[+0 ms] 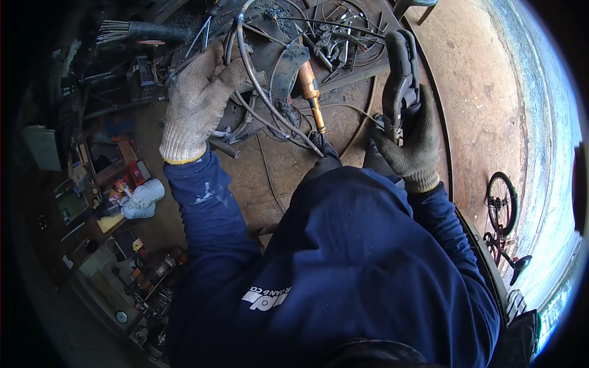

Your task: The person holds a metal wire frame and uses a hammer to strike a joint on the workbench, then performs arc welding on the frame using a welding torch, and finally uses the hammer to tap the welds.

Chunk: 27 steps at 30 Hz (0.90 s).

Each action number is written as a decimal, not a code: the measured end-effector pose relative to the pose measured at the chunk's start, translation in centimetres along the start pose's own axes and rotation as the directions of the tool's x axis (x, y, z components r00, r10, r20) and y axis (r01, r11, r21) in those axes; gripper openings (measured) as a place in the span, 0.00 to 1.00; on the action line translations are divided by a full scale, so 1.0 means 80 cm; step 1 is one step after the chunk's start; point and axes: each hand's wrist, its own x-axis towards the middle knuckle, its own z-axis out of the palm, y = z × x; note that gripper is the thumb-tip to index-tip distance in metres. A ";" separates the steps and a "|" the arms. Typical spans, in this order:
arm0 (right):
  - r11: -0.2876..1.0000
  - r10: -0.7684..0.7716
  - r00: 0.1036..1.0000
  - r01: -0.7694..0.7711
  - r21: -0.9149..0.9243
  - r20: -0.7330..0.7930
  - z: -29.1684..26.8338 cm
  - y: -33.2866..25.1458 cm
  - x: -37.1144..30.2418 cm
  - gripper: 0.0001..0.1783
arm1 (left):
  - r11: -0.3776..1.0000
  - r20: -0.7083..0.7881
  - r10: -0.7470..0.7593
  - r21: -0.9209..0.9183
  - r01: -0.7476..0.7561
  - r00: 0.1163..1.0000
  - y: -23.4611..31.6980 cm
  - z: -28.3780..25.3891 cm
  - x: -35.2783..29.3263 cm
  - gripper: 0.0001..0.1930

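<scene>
My left hand (pixel 196 98), in a pale knitted glove, is closed around part of a frame of bent metal rods (pixel 261 92) at the bench's near side. Its fingertips are partly hidden by the rods. My right hand (pixel 414 144), in a darker glove, grips the lower end of a black curved object (pixel 400 70) that stands upright, seen edge-on; I cannot tell its kind. Between the hands lies a tool with a copper-orange body and a yellow lower part (pixel 311 98), touched by neither hand. A dark steel plate (pixel 291 73) sits just left of it.
Pliers and other metal tools (pixel 343 43) lie heaped on the bench (pixel 362 72) at the far side. Cables (pixel 368 110) loop down to the floor. A bundle of rods (pixel 141 30) is at far left, cluttered shelving (pixel 104 184) at left, a bicycle (pixel 502 208) at right.
</scene>
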 end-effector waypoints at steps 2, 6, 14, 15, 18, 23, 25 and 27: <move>0.998 -0.019 1.000 0.019 -0.062 0.000 0.006 -0.001 0.003 0.60 | 0.999 -0.048 0.015 -0.034 -0.016 0.999 -0.002 0.005 0.000 0.22; 0.988 -0.019 0.997 0.029 -0.150 0.068 0.004 -0.022 0.009 0.60 | 0.993 -0.094 0.003 0.115 0.007 0.996 -0.024 -0.003 0.000 0.20; 0.997 -0.080 0.996 0.080 0.008 0.035 -0.006 -0.010 -0.019 0.64 | 0.997 -0.088 0.072 -0.015 -0.074 0.993 -0.016 0.001 0.004 0.16; 0.997 -0.075 0.996 0.075 -0.002 0.041 -0.008 -0.007 -0.023 0.64 | 0.994 -0.077 0.041 -0.098 -0.048 0.996 -0.018 0.001 0.004 0.15; 0.996 -0.088 0.995 0.087 0.029 0.047 -0.006 0.003 -0.025 0.64 | 0.976 -0.052 0.032 -0.215 -0.042 0.998 -0.014 0.006 0.004 0.16; 0.995 -0.086 0.995 0.088 -0.049 0.047 0.001 -0.009 -0.014 0.65 | 0.983 -0.045 0.024 -0.178 -0.032 0.999 -0.016 0.002 0.004 0.19; 0.997 -0.073 0.996 0.075 -0.034 0.047 0.000 -0.009 -0.013 0.64 | 0.985 -0.078 0.055 -0.160 -0.067 0.995 -0.011 0.007 0.003 0.20; 0.997 -0.071 0.997 0.071 -0.002 0.030 0.004 -0.007 -0.011 0.64 | 0.991 -0.102 0.057 -0.112 -0.069 0.993 -0.008 0.007 0.004 0.21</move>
